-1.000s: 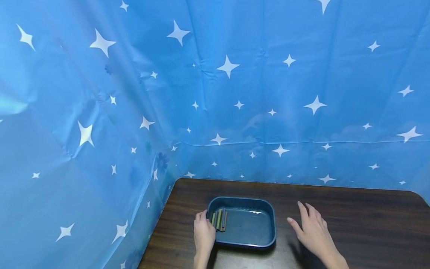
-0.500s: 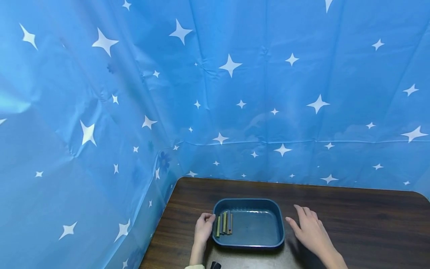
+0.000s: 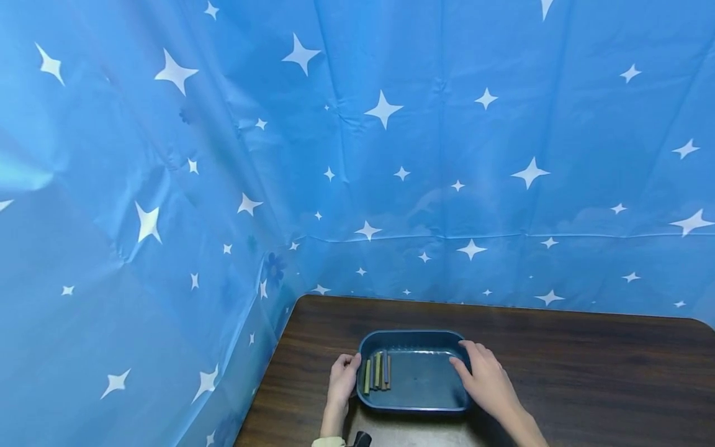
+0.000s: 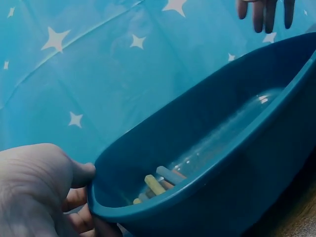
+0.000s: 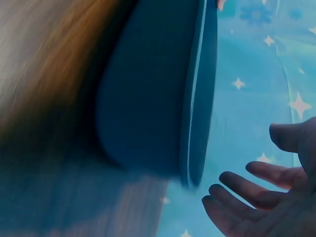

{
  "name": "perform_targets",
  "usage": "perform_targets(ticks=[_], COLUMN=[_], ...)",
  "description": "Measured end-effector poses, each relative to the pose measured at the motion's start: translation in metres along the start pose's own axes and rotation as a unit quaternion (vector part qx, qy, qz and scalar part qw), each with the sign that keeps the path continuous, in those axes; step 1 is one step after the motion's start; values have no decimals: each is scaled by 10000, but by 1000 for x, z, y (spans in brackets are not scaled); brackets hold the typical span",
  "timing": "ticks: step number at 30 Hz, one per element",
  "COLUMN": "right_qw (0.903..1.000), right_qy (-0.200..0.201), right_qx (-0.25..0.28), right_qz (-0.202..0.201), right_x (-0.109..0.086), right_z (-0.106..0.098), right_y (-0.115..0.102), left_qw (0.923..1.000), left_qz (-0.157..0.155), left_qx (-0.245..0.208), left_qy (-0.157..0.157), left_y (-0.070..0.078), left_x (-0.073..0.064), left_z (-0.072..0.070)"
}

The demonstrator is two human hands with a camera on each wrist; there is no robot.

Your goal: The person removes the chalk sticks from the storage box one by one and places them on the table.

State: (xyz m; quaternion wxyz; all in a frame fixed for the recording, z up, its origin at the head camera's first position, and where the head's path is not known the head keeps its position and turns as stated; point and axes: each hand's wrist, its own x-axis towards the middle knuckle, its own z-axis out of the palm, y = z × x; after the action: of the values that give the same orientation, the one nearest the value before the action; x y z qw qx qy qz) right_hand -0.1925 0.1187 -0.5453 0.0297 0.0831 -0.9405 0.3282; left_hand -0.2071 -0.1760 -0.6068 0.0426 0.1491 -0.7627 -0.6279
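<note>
A dark blue rectangular tub (image 3: 416, 409) stands on the table. Several chalk-like sticks (image 3: 377, 372), yellow, blue-grey and brownish, lie side by side at its left end. My left hand (image 3: 342, 385) grips the tub's left end; in the left wrist view the thumb (image 4: 84, 173) is at the rim and the fingers are bent against the outer wall. My right hand (image 3: 490, 382) hovers at the right end with its fingers spread. In the right wrist view that hand (image 5: 266, 192) is apart from the tub (image 5: 148, 89) and holds nothing.
The brown wood-grain table (image 3: 603, 372) stretches off to the right. Behind and to the left hangs a blue sheet (image 3: 424, 143) with white stars. A small black object (image 3: 362, 439) shows beside the pale sleeve (image 3: 328, 442) at the bottom edge.
The tub has shifted a little to the right, with the sticks in it, and my left hand with it. My right hand has moved left to the tub's right rim.
</note>
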Motion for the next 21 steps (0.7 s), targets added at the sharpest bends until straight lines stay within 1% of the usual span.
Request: perform_targets(ticks=[5,10,14,16,21], right_qw=[9997,9990,9970,9946,9857], right_qy=[41,2,-123,-179,-61], right_qx=[227,396,735,1010,1684], right_qz=[-24,-205,-203,-160,-16], right_x=[8,17,21,21,22], right_z=[17,34,45,50,63], right_y=[-16,-31,-40,-42,-46], left_qw=[10000,9998,9996,9997,9992], left_qz=[32,50,45,38,-283], left_qx=[-90,66,187,194,-30], left_qy=[-4,162,207,135,-268], left_y=[1,0,-2,-2,-1], left_x=[1,1,3,4,6], left_z=[0,1,2,1,-4])
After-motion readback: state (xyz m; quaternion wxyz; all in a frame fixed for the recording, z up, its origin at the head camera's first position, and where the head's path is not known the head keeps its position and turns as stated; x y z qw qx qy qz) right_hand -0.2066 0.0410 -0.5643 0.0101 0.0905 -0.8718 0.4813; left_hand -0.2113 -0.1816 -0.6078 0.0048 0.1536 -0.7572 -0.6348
